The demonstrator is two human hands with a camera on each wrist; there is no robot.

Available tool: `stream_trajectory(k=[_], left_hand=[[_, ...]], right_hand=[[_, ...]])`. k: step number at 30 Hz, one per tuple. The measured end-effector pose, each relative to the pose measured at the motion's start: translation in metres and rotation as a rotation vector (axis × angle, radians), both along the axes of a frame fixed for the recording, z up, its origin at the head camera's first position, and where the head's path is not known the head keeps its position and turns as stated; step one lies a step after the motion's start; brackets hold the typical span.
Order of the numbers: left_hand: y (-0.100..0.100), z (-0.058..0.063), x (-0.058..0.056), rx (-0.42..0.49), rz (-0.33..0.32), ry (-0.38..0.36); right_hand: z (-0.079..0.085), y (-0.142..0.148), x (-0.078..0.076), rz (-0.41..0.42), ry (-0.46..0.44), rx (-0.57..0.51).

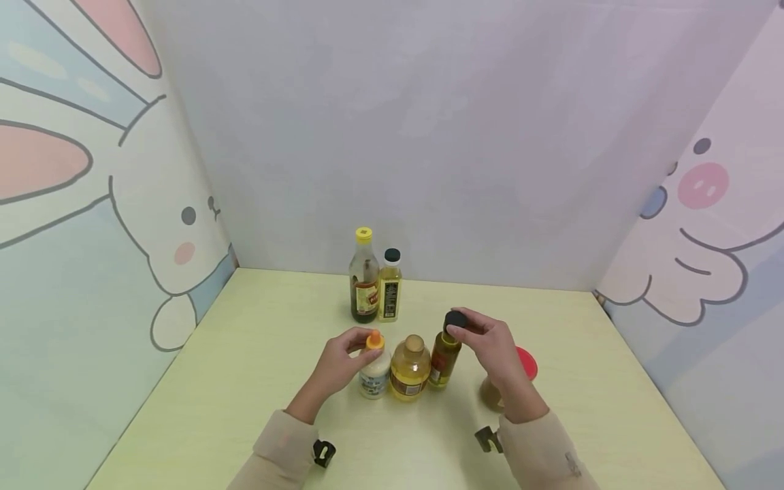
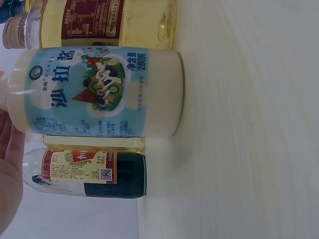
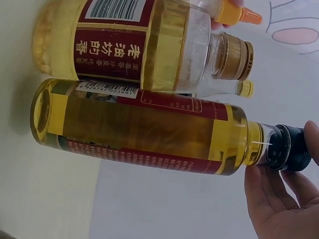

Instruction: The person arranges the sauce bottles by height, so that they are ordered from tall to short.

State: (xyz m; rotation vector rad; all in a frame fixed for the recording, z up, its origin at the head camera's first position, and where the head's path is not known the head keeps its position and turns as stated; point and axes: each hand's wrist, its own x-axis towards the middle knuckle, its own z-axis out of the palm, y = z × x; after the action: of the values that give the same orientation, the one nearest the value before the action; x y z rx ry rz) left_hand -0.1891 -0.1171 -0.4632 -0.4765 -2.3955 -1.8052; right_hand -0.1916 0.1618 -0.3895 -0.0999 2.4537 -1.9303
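On the pale table, a wide bottle stands between two others. At nine o'clock, the left hand pinches a white squeeze bottle's orange cap between thumb and fingers. Between two and three, the right hand's fingers clamp a slim bottle's black cap. Farther out at three sits a jar (partly hidden by the forearm).

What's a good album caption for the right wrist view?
Right hand holds a black-capped bottle near its top, beside a brown-capped bottle.

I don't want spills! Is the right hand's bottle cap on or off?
On: the black cap sits atop the bottle; how tight, I cannot tell.
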Motion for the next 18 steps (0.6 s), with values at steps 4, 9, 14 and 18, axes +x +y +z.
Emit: stream_trajectory(k=[4,9,14,18], left_hand=[[-0.001,-0.003,-0.001,0.011,-0.005,-0.006],[-0.001,-0.003,0.000,0.013,0.001,-0.028],[-0.001,-0.003,0.001,0.009,0.002,-0.030],[-0.001,-0.003,0.001,0.007,-0.001,-0.020]], right_hand=[[0.006,-0.004,-0.006,-0.003,0.009,-0.002],[0.010,-0.009,-0.015,-0.005,0.032,0.007],[0.014,-0.013,-0.024,-0.013,0.039,-0.004],[0.016,-0.017,-0.033,-0.027,0.038,-0.016]])
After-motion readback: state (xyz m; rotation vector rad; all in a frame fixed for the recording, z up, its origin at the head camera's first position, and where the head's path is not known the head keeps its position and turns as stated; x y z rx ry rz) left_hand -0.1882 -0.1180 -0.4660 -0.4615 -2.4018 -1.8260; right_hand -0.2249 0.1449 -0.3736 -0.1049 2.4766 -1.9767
